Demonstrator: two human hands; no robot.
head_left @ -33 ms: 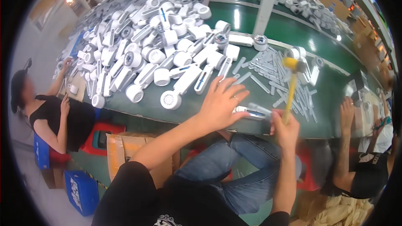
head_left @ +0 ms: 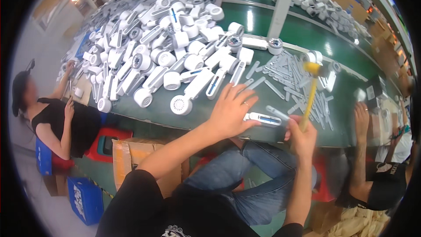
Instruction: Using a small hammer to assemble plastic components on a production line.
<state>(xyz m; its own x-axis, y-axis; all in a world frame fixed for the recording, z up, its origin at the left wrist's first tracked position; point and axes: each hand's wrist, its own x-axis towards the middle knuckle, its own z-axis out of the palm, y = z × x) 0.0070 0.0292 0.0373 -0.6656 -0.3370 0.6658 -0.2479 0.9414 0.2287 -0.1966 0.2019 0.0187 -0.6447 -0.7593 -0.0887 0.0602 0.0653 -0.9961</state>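
Note:
My left hand point(head_left: 230, 112) lies over a white handle-shaped piece point(head_left: 265, 119) near the table's front edge, thumb along its side and fingers bent above. A long oval window with a blue strip shows on the piece; its other end is hidden under my palm. My right hand point(head_left: 301, 135) is closed round the yellow handle of a mallet point(head_left: 312, 85), head up. A clear plastic strip point(head_left: 277, 113) sticks out from the same hand's thumb and fingertips, above the white piece. Beyond my right hand lies a loose pile of clear strips point(head_left: 287, 72).
A big heap of white round-headed handled units point(head_left: 164, 59) covers the table's left. A metal post point(head_left: 280, 8) rises behind the strips. One co-worker point(head_left: 57, 118) sits at left; another's arm point(head_left: 362, 127) is at right. A cardboard box point(head_left: 147, 160) stands below the table edge.
My right hand has shifted slightly right with the mallet. The clear strip, lying over the white piece before, now sits above it, and the piece's window shows fully. My left hand stays put.

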